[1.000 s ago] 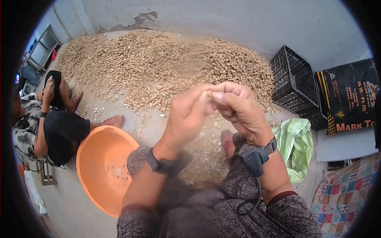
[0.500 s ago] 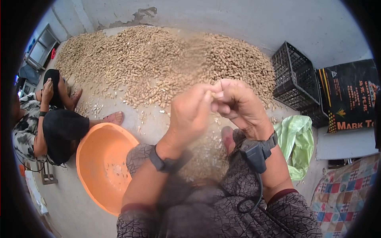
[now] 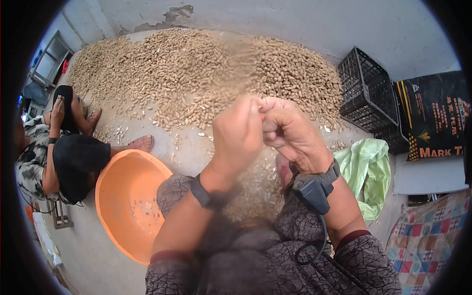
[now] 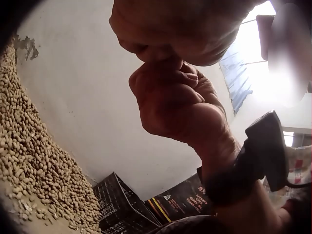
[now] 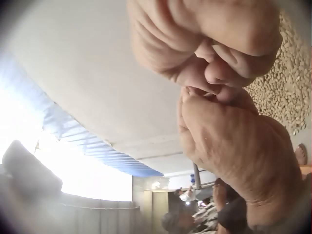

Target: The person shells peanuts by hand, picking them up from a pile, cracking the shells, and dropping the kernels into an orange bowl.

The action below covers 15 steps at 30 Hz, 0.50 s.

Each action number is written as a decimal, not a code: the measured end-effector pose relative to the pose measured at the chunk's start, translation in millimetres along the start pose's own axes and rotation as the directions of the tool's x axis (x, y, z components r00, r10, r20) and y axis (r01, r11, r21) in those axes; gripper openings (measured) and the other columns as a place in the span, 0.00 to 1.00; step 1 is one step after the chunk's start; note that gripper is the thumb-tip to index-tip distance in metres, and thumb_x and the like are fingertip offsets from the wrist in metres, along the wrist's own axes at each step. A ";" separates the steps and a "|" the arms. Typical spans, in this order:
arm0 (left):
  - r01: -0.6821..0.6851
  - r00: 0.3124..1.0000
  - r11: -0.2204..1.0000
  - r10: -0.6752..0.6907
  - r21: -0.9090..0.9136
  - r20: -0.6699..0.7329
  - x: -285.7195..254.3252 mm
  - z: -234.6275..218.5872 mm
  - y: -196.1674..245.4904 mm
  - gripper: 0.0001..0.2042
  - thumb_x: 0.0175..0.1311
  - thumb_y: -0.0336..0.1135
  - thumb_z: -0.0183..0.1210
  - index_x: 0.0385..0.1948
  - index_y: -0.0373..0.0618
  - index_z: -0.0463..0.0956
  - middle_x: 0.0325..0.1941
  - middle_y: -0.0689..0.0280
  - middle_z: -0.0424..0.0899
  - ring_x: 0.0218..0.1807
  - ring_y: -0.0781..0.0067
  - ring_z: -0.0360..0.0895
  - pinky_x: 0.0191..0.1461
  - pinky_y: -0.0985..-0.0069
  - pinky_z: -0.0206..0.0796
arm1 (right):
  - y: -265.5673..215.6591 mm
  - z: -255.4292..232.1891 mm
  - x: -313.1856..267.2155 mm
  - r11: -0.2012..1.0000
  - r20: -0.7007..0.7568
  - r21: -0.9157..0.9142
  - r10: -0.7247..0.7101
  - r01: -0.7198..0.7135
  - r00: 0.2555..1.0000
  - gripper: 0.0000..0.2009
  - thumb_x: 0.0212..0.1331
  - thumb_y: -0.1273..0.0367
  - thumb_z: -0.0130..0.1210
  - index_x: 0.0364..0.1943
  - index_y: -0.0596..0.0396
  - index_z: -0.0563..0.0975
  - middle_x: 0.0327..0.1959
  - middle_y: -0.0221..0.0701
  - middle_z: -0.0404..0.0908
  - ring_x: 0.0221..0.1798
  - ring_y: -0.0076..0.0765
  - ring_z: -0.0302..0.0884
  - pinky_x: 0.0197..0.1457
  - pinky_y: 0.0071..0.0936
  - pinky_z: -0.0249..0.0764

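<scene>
Before the heap of unshelled peanuts (image 3: 182,73), my two hands meet at their fingertips. My left hand (image 3: 238,137), bent at the fingers, pinches at one side of a small reddish peanut (image 3: 262,117). Curled fingers of my right hand (image 3: 295,130) pinch from the other side; most of the peanut is hidden. In the left wrist view my left hand (image 4: 180,27) is above my right hand (image 4: 180,105), touching it. The right wrist view has my right hand (image 5: 209,39) on top, against the left fingertips, and my left hand (image 5: 234,146) below.
An orange basin (image 3: 118,196) stands at left, beside a seated person (image 3: 73,157). Black crates (image 3: 366,93), a printed black box (image 3: 432,118) and a green bag (image 3: 366,172) are at right. Shell bits lie on the floor between my feet.
The tan piece seen earlier at the fingertips is now mostly covered, and a reddish bit shows there. The left fingers have turned in closer to the right ones. The view has tilted slightly.
</scene>
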<state>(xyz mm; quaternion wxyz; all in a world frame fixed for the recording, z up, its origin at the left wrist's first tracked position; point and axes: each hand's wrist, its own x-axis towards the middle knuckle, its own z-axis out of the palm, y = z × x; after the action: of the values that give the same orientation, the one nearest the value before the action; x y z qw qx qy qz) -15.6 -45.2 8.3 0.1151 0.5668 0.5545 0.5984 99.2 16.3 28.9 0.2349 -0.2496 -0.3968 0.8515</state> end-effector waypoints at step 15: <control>0.212 0.976 0.927 -0.186 -0.310 0.113 0.9 -1.7 -1.0 0.10 0.67 0.27 0.42 0.39 0.37 0.74 0.28 0.68 0.77 0.24 0.86 0.72 0.28 0.86 0.65 | -5.4 5.6 -9.4 0.990 -0.073 -0.119 -0.090 0.081 0.993 0.05 0.53 0.73 0.50 0.32 0.60 0.73 0.21 0.25 0.71 0.18 0.13 0.63 0.14 0.10 0.51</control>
<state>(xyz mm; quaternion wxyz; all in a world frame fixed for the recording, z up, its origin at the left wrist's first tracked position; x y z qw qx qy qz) -17.7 -45.1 8.5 0.2881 0.5052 0.4997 0.6419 104.2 10.7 38.6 0.2714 -0.2786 -0.4466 0.8058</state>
